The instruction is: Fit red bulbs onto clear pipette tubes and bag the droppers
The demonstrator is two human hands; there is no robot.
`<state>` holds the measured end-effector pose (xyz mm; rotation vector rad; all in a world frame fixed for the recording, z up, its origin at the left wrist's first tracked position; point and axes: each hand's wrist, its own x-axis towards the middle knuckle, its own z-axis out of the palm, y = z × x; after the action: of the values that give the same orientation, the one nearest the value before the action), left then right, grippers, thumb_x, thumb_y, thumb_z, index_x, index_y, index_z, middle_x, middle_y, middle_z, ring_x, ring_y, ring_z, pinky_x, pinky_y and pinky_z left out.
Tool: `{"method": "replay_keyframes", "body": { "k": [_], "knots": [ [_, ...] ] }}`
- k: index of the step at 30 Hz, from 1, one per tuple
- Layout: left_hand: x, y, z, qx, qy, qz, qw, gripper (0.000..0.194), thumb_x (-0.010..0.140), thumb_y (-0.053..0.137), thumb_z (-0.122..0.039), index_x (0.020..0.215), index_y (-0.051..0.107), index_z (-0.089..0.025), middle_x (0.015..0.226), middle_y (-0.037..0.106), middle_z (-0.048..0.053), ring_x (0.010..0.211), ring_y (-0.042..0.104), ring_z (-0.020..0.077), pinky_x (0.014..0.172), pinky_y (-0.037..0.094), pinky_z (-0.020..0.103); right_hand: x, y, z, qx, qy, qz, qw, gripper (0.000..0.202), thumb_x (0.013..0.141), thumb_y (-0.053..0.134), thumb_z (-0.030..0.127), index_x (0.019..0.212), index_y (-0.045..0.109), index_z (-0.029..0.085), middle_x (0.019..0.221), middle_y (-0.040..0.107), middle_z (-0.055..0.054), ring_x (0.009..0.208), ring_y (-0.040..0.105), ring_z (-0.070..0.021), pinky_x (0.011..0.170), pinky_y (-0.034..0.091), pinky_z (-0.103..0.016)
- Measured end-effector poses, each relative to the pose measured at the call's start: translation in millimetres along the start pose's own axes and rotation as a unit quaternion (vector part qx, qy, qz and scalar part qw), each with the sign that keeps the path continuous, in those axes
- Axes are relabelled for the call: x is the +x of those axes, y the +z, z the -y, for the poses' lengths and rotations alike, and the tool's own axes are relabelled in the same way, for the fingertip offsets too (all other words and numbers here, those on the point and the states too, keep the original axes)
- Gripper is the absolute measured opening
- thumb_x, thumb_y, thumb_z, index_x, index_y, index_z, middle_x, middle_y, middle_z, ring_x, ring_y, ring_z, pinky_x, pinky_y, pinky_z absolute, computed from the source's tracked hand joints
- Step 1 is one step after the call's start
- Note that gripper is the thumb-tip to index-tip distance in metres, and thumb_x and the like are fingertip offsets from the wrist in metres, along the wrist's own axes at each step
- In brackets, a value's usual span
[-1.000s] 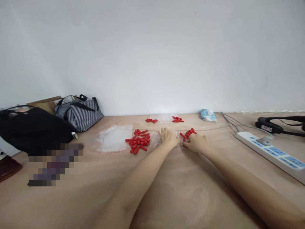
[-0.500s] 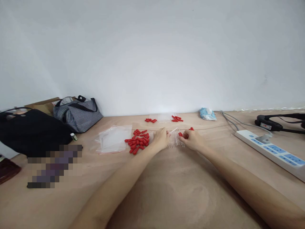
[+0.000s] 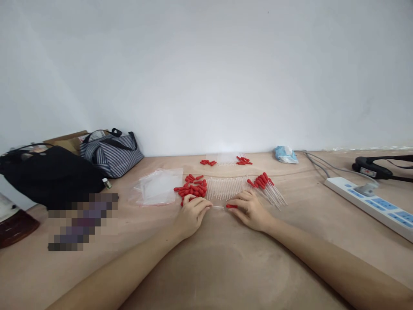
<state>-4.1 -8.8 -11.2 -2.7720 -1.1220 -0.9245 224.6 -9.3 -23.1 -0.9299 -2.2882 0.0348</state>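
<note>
My left hand (image 3: 192,214) pinches a thin clear dropper tube (image 3: 218,207), its free end pointing right. Facing it across a small gap, a red rubber bulb (image 3: 231,206) is held between the fingers of my right hand (image 3: 253,210). Tube and bulb are apart. Behind my hands lies a row of clear tubes (image 3: 226,187), side by side. A heap of loose red bulbs (image 3: 193,189) sits at the row's left, partly hidden by my left hand. At its right are several droppers (image 3: 270,192) with red bulbs on their tubes.
Clear plastic bags (image 3: 161,188) lie left of the heap. By the wall are more red bulbs (image 3: 208,162) and tubes. A striped bag (image 3: 116,155) and black bag (image 3: 61,176) stand left; a tissue pack (image 3: 285,155) and power strip (image 3: 371,206) lie right.
Both hands have come nearer to me, off the tube row, the left also moving leftward with the tube. The finished-looking droppers at right are now uncovered. The view has shifted slightly.
</note>
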Motion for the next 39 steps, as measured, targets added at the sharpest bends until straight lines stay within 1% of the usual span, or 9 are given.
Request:
{"method": "replay_keyframes", "body": {
  "k": [4,9,14,17,21,25,30,36,39],
  "knots": [
    [0,2.6,0,0.007,0.011,-0.009,1.0,0.02,0.087,0.038,-0.015,0.088,0.058,-0.019,0.085,0.066,0.001,0.076,0.056,0.0136,0.082,0.028,0.034,0,2,1,0.021,-0.02,-0.004,1.0,0.019,0.083,0.048,0.027,0.094,0.062,0.022,0.086,0.063,-0.005,0.08,0.054,-0.0163,0.074,0.039,-0.035],
    [-2,2.6,1,0.003,0.028,-0.001,1.0,0.022,0.088,0.037,-0.016,0.091,0.058,-0.02,0.087,0.067,0.002,0.077,0.057,0.0142,0.081,0.03,0.034,0,3,2,0.05,-0.032,-0.008,0.998,0.018,0.083,0.048,0.025,0.095,0.061,0.021,0.084,0.063,-0.005,0.08,0.056,-0.0153,0.076,0.04,-0.035],
    [-1,1.6,0,0.005,0.025,-0.009,1.0,0.023,0.088,0.036,-0.016,0.091,0.058,-0.02,0.085,0.067,0.002,0.077,0.057,0.0138,0.083,0.03,0.034,0,3,1,0.054,-0.017,-0.01,0.998,0.017,0.083,0.047,0.022,0.093,0.061,0.021,0.084,0.062,-0.005,0.079,0.056,-0.0153,0.076,0.042,-0.034],
    [-1,2.2,0,0.004,0.022,-0.01,1.0,0.023,0.088,0.035,-0.017,0.09,0.058,-0.02,0.085,0.067,0.002,0.077,0.057,0.0136,0.085,0.029,0.034,0,3,3,0.066,-0.013,-0.012,0.998,0.016,0.083,0.047,0.023,0.092,0.06,0.021,0.084,0.061,-0.005,0.079,0.056,-0.0151,0.075,0.043,-0.034],
    [-2,3.5,2,0.002,0.037,-0.011,0.999,0.023,0.088,0.037,-0.017,0.092,0.059,-0.02,0.084,0.067,0.002,0.075,0.057,0.0135,0.081,0.029,0.034,1,1,9,0.091,-0.008,-0.014,0.996,0.015,0.083,0.048,0.023,0.091,0.059,0.02,0.085,0.062,-0.006,0.079,0.057,-0.0154,0.074,0.044,-0.032],
    [-2,3.7,4,-0.003,0.062,-0.008,0.998,0.025,0.088,0.037,-0.015,0.097,0.06,-0.022,0.084,0.066,0.002,0.073,0.056,0.0125,0.079,0.03,0.033,0,-1,12,0.118,-0.009,0.003,0.993,0.014,0.084,0.045,0.023,0.089,0.057,0.018,0.082,0.063,-0.005,0.075,0.056,-0.0138,0.069,0.045,-0.028],
    [-2,3.7,4,0.001,0.06,0.014,0.998,0.033,0.087,0.033,-0.013,0.1,0.061,-0.025,0.08,0.065,0.002,0.07,0.052,0.0137,0.073,0.032,0.031,-1,-1,11,0.136,-0.016,0.002,0.991,0.016,0.086,0.041,0.025,0.087,0.056,0.019,0.079,0.062,-0.005,0.073,0.056,-0.0131,0.065,0.045,-0.025],
    [-1,2.4,3,0.0,0.069,0.034,0.997,0.036,0.086,0.031,-0.011,0.104,0.059,-0.025,0.078,0.064,0.003,0.069,0.052,0.0141,0.072,0.031,0.032,-2,0,10,0.123,-0.036,-0.022,0.992,0.013,0.085,0.044,0.024,0.086,0.056,0.019,0.078,0.063,-0.004,0.073,0.057,-0.0138,0.07,0.043,-0.03],
    [-1,1.4,2,0.008,0.081,0.033,0.996,0.035,0.085,0.032,-0.01,0.103,0.059,-0.024,0.077,0.063,0.003,0.068,0.052,0.014,0.072,0.03,0.032,-3,1,9,0.118,-0.047,-0.028,0.992,0.012,0.084,0.044,0.022,0.087,0.056,0.019,0.08,0.064,-0.005,0.074,0.057,-0.0142,0.073,0.042,-0.032]
  ]
}}
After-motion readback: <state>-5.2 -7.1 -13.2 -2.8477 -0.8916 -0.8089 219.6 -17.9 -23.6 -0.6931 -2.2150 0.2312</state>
